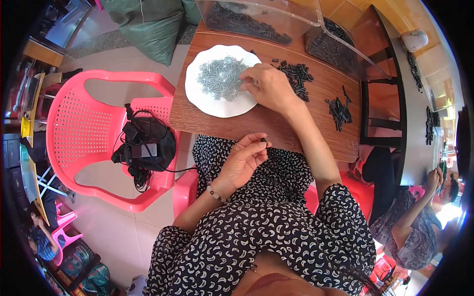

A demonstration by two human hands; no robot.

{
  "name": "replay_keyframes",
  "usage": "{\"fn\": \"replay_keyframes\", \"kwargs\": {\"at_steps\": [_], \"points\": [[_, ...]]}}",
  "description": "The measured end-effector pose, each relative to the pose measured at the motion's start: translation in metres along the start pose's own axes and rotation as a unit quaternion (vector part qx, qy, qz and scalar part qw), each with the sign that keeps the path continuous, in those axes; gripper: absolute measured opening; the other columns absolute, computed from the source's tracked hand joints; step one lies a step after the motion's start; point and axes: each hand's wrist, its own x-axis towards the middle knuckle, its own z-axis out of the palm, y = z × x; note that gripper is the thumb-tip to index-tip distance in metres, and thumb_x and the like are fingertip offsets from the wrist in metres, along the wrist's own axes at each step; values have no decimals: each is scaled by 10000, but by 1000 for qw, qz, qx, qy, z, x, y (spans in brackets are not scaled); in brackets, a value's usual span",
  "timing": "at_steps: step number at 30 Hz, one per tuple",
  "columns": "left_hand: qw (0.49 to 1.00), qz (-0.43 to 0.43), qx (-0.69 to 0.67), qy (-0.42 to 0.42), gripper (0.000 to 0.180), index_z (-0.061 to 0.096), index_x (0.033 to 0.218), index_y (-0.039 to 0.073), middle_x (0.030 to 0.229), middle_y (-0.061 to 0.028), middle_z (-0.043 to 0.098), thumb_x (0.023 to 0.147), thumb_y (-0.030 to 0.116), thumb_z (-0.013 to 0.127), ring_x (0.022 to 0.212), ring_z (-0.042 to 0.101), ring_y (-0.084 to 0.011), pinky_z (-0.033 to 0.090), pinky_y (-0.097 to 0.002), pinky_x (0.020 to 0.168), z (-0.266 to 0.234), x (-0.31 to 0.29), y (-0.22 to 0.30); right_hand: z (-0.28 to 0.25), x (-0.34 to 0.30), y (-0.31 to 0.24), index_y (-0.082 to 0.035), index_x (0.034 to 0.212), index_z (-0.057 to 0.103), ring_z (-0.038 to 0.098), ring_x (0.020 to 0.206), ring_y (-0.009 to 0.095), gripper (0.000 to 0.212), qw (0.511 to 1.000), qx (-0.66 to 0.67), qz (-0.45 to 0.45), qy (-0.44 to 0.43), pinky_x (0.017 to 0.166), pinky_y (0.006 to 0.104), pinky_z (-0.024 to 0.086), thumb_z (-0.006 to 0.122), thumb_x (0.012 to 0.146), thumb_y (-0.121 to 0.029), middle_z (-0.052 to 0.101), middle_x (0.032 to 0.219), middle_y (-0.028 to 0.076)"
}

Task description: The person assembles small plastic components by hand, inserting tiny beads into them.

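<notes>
A white scalloped plate [197, 106] stands on the brown wooden table, heaped with small clear tube-like pieces [219, 79]. Over the plate's right rim reaches my right hand [271, 86], fingers bent and pinched at the edge of the heap; whatever lies between the fingertips is too small to make out. In front of the table edge, above my lap, my left hand [245, 157] pinches a small black plastic piece [264, 141] between thumb and finger. Loose black pieces [298, 76] are piled just beyond my right hand. Another small group of black pieces [339, 114] lies farther right.
Two clear plastic bins [261, 27] [335, 47] of black pieces stand at the table's back. A pink chair [89, 113] to the left holds a black bag [153, 143] with cables. Green sacks [148, 29] rest on the floor. Another person [414, 227] works at the far right.
</notes>
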Motion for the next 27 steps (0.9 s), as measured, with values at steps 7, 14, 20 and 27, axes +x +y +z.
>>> {"fn": "replay_keyframes", "kwargs": {"at_steps": [7, 14, 20, 27], "points": [[1000, 4, -1, 7, 216, 570, 1109, 21, 984, -95, 645, 895, 39, 596, 821, 621, -116, 533, -239, 782, 5, -1, 1, 16, -1, -1, -75, 876, 667, 620, 836, 304, 116, 999, -25, -26, 0, 710, 387, 494, 682, 762, -91, 652, 830, 104], [1000, 19, -1, 12, 201, 583, 1115, 37, 1005, -75, 649, 929, 112, 594, 834, 624, -99, 535, -238, 791, 3, 0, 3, 11, -2, 2, -47, 871, 665, 622, 744, 268, 87, 998, 43, -24, 35, 663, 365, 488, 666, 785, -56, 656, 786, 107], [998, 61, -4, 13, 321, 573, 1215, 50, 1044, -57, 651, 926, 184, 616, 836, 618, -77, 530, -238, 795, 5, 2, 11, -6, -9, -7, -15, 909, 683, 520, 637, 66, 95, 976, 208, 55, 40, 595, 236, 433, 682, 839, -79, 645, 772, 16], [949, 231, 208, 53, 233, 624, 1130, 16, 886, -63, 661, 921, 118, 613, 708, 596, -89, 498, -218, 679, 22, 0, 35, 0, -13, 2, 0, 910, 666, 520, 716, 29, 130, 926, 358, 120, -1, 651, 210, 429, 670, 876, -125, 631, 806, -28]]}}
